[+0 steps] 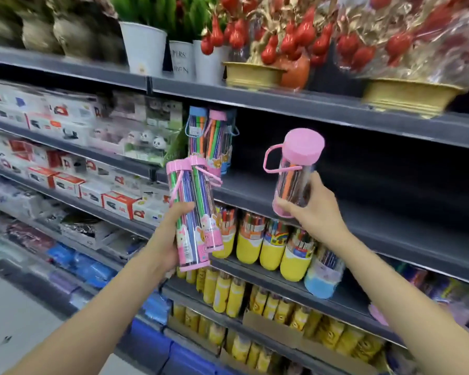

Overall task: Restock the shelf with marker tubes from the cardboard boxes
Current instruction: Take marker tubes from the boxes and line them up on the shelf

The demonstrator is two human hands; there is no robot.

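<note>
The right hand [313, 212] grasps one pink-capped marker tube [295, 171] low on its barrel, fingers wrapped around, raised before the dark shelf [377, 212]. The left hand [171, 234] clasps two tubes [194, 212] mid-barrel. They look light, rigid and smooth, likely slippery.

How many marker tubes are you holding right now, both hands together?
3. Two pink-capped tubes sit side by side in the left hand; one pink-capped tube is in the right hand. A further tube behind the pair may be hidden.
</note>
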